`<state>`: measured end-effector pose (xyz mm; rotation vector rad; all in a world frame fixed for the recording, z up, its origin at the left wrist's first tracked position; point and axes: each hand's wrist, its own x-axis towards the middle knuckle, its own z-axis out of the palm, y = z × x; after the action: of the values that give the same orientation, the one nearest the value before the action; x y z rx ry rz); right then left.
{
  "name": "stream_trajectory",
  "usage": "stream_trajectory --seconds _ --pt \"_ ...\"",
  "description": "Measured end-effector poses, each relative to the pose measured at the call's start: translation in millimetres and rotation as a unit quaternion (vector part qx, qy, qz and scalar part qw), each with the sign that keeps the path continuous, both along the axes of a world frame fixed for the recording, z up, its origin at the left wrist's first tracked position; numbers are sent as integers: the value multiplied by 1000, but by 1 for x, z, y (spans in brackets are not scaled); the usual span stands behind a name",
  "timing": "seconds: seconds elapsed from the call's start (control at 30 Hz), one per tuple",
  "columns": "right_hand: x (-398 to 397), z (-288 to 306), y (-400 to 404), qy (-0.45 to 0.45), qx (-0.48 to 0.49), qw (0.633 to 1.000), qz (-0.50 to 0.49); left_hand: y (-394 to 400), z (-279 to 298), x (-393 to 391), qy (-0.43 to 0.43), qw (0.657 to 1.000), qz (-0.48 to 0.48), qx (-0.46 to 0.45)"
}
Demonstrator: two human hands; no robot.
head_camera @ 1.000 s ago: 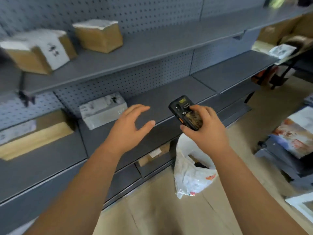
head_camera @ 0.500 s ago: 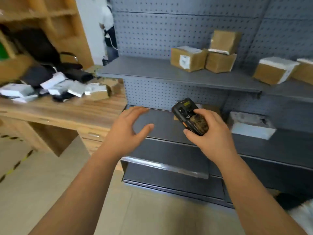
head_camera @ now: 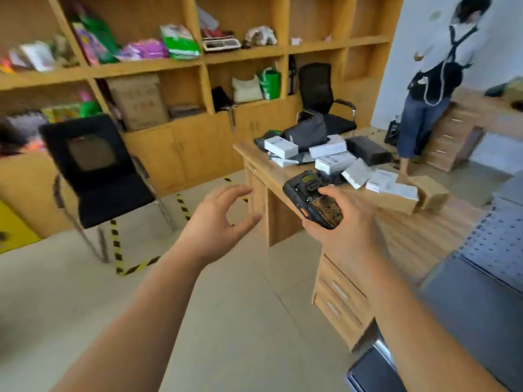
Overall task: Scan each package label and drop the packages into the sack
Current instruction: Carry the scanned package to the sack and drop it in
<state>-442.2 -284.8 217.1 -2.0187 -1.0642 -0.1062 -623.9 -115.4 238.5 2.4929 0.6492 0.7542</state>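
packages (head_camera: pixel 334 162) on desk (head_camera: pixel 283 176), labels unreadable; right hand (head_camera: pixel 339 222) grips scanner (head_camera: pixel 312 202); left hand (head_camera: pixel 218 222) empty, relaxed.

Wooden desk (head_camera: pixel 407 233), white packages (head_camera: pixel 334 162) atop.

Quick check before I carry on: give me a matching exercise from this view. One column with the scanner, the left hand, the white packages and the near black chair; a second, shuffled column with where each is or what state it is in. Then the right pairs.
Things:
1. scanner
2. left hand
3. white packages
4. black chair

Places or states:
A. piled on the wooden desk
B. standing on the floor at the left, by the wooden shelving
C. gripped in the right hand
D. raised with fingers loosely curved, holding nothing

Pairs: 1-C, 2-D, 3-A, 4-B
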Motion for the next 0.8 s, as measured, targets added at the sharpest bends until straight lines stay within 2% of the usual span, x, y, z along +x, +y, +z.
stream_trajectory --seconds 0.2,0.33,0.47,0.57,0.8 --pt "5 11 169 -10 26 993 114 119 11 -24 19 990 139 11" --pt "17 0 260 -4 16 991 133 199 2 -17 13 987 159 -5" --pt "46 -15 339 3 -9 995 99 295 -16 22 4 993 113 -20" --pt "75 -20 383 -8 -20 999 33 365 -25 66 6 999 45 -24" --pt "150 -4 439 45 -44 987 -147 486 -26 200 18 992 -121 -40"
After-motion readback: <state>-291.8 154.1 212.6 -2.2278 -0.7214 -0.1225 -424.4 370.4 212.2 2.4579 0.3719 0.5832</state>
